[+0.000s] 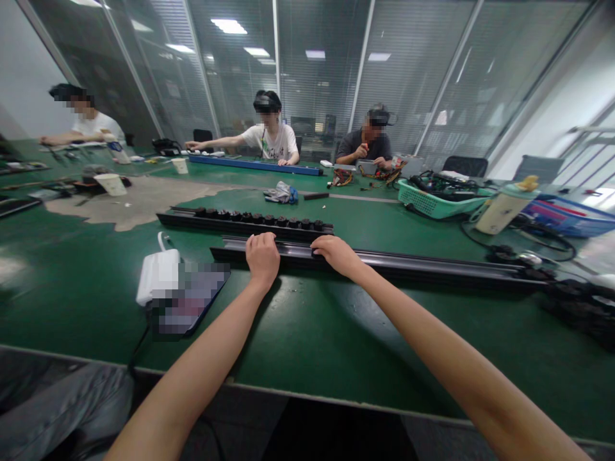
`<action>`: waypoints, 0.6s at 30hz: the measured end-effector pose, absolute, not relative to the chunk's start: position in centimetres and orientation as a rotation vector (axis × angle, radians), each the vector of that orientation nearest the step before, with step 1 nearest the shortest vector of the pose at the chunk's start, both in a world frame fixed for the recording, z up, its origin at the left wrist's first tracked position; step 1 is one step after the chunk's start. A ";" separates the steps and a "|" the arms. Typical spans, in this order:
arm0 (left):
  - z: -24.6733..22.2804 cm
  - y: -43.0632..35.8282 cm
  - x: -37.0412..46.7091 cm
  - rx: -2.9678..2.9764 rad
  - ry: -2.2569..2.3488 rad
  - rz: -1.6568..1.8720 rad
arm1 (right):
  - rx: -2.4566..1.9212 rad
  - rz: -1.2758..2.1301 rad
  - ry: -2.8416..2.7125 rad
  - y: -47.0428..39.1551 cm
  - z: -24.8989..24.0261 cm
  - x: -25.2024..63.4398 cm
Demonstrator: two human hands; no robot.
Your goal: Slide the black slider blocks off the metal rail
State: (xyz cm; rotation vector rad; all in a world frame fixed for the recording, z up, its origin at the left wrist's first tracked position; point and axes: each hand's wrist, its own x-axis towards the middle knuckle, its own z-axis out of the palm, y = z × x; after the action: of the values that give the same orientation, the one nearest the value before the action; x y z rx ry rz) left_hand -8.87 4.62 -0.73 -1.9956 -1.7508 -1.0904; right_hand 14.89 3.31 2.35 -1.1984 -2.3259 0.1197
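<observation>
A long black channel rail (pixel 423 264) lies across the table in front of me. My left hand (pixel 262 256) is closed over its near edge, towards the left end. Farther right, my right hand (pixel 336 255) pinches a small black piece (pixel 316 251) at the rail's channel; most of that piece is hidden by the fingers. Just behind lies a second black rail (pixel 192 220), with a row of several small black modules (pixel 269 219) sitting along it. At the right end of the near rail is a heap of black parts (pixel 581 298).
A white charger (pixel 156 275) and a phone (pixel 192 301) lie left of my left arm on the green table (pixel 307 358). A green basket (pixel 432 203) of parts and a cream bottle (pixel 502 208) stand at right. Several people sit across the table, one by a blue rail (pixel 254 165).
</observation>
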 end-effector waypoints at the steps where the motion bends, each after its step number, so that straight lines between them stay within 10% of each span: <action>1: -0.7 4.6 -8.9 -1.998 -1.750 -1.093 | -1.197 0.119 -2.324 3.3 2.3 15.0; 18: -0.6 4.4 -8.8 -2.012 -1.765 -1.112 | -1.177 0.145 -2.301 2.9 2.4 16.1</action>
State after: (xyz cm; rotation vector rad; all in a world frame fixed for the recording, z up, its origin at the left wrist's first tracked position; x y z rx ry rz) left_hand -8.80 4.44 -0.62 -2.0116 -1.7650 -1.1118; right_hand 16.12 2.92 2.38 -1.1769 -2.3012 0.1451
